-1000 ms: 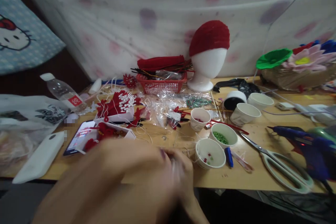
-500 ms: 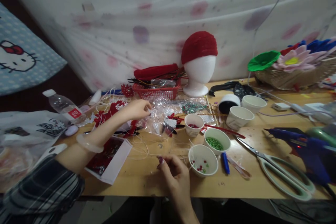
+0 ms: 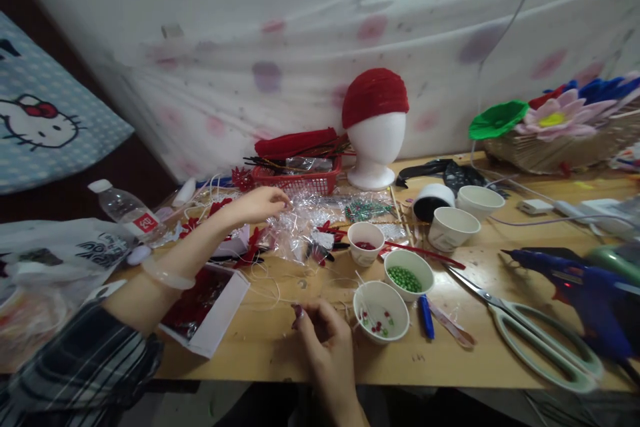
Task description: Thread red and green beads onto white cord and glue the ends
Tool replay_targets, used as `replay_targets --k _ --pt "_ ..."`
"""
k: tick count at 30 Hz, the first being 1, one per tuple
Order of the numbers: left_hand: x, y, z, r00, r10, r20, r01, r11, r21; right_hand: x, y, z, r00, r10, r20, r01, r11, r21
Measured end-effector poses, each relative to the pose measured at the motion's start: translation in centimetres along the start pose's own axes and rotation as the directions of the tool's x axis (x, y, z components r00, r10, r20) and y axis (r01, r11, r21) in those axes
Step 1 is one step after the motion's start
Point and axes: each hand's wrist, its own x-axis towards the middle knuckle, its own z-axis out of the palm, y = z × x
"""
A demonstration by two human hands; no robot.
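Observation:
My left hand reaches over crinkled clear plastic packets, its fingers bent together. What lies between its fingertips is too small to make out. Near the table's front edge, my right hand is closed in a pinch, thumb against fingers. A thin white thread runs over the wood to these fingertips. Just right of this hand stands a paper cup with a few red and green beads and thin white stems. Behind it are a cup of green beads and a cup of dark red beads.
An open white box lies under my left forearm. A red basket and a white foam head with a red cap stand behind. Scissors, a blue glue gun, a blue marker and several paper cups are at right.
The view has shifted slightly. My left hand has lifted a little and its fingers look a bit less curled over the plastic packets. My right hand keeps its pinch in about the same place.

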Motion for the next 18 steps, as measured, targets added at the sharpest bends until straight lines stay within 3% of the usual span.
replay_targets --k 6,14,18 --pt "-1.3 -1.7 -1.6 1.000 -0.028 0.011 0.028 0.999 -0.023 0.0 -0.4 -0.1 1.000 -0.007 0.013 0.007 1.000 -0.014" --pt "-1.9 -0.5 2.7 0.999 0.053 0.003 -0.053 0.997 0.055 0.1 -0.7 -0.1 0.998 -0.034 0.044 0.036 0.998 -0.052" --pt "-0.9 -1.5 3.1 0.998 0.051 0.025 -0.053 0.997 0.059 0.1 -0.9 -0.1 0.998 -0.040 0.048 0.043 0.997 -0.069"
